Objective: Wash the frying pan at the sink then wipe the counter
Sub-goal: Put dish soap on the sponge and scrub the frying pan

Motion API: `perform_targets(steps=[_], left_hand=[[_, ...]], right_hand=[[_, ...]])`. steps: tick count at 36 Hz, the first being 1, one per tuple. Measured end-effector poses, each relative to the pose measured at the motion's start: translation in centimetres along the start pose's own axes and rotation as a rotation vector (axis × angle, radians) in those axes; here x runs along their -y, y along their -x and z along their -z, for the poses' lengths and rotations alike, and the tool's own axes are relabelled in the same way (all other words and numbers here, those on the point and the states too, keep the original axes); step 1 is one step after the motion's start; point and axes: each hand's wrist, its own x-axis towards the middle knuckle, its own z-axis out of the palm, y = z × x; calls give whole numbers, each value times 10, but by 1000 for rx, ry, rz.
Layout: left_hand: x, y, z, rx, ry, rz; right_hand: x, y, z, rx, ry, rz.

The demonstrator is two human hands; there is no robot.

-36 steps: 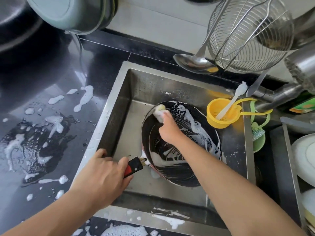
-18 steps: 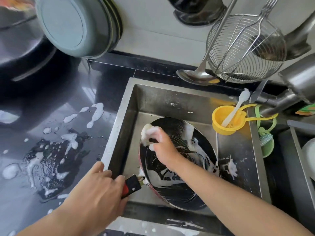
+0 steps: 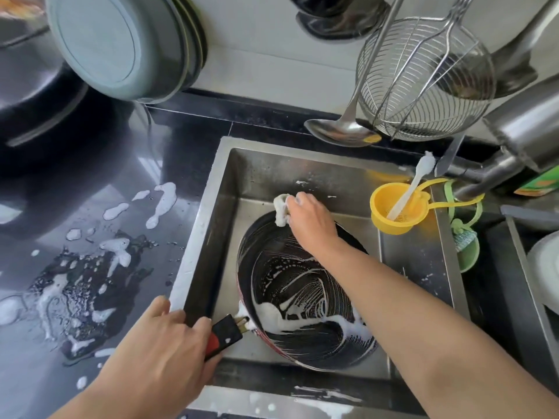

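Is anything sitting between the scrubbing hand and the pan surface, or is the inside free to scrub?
Nothing visible blocks it. The right hand holds a soapy sponge at the far rim of the frying pan; inside lies only foam. The left hand grips the handle. The yellow strainer sits apart.

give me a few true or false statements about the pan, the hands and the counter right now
1. The left hand grips the frying pan by its handle. True.
2. The right hand holds a soapy sponge at the pan's far rim. True.
3. The pan sits on the counter. False: it is in the sink.
4. The counter is dry. False: foam and water lie on it.
5. The yellow strainer is empty. False: a white utensil stands in it.
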Motion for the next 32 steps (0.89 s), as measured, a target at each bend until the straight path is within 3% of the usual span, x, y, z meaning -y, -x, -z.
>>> perform_targets(steps=[4, 10, 13, 18, 26, 28, 32], left_hand=[[-1, 0, 0, -8, 2, -8], [-1, 0, 4, 15, 4, -10], [-1, 1, 5, 32, 8, -17], [1, 2, 8, 27, 33, -11], [2, 3, 2, 2, 68, 16], [1, 4, 1, 9, 60, 19], [-1, 6, 0, 29, 63, 16]], right_hand=[[10, -1, 0, -108, 2, 212], [4, -3, -8, -104, 78, 443], [-7, -9, -4, -114, 167, 395], [-44, 17, -10, 29, 420, 43], [-67, 78, -2, 511, 842, 58], [-58, 102, 10, 703, 800, 80], [-36, 146, 35, 1190, 477, 108]])
